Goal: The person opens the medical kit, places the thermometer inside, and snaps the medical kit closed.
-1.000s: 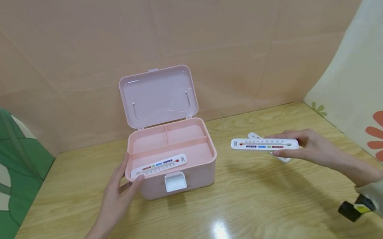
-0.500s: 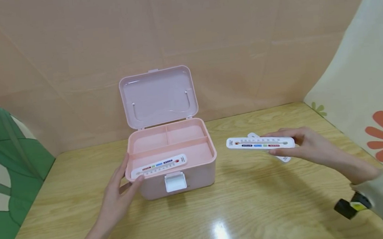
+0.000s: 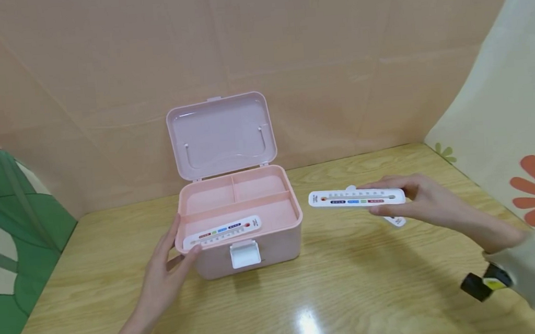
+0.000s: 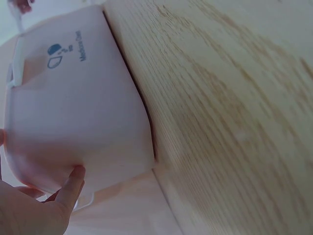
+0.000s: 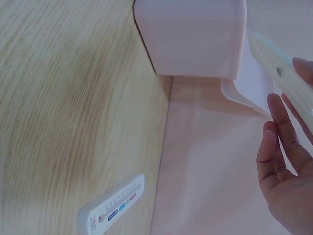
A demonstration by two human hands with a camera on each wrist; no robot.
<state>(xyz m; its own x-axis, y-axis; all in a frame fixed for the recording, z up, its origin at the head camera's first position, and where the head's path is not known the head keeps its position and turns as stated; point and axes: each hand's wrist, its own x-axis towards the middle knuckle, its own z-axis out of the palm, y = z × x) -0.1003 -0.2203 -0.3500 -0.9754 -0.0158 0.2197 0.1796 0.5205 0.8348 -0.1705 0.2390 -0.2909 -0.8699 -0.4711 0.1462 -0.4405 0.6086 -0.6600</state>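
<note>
The pink medicine box (image 3: 280, 247) stands with its lid (image 3: 222, 134) raised. Its tray has two small compartments behind a long front one, where a white thermometer (image 3: 223, 232) lies aslant, one end over the front rim. My left hand (image 3: 162, 269) holds the box's front left corner, thumb at the front and fingers along the side. To the right of the box, my right hand (image 3: 426, 201) pinches a second thermometer (image 3: 350, 198) by its right end, above the table. Behind and below that one lies a third thermometer (image 5: 112, 205), partly hidden in the head view.
A wood-grain table (image 3: 348, 297) carries everything. Close behind the lid rises a plain pinkish-beige backdrop (image 3: 335, 67). Flower-printed cloths (image 3: 505, 132) stand at the sides. A black device (image 3: 484, 283) sits at my right sleeve.
My right hand has moved slightly left with the thermometer, nearer the box. The left hand, the box and the thermometer inside it stay where they were.
</note>
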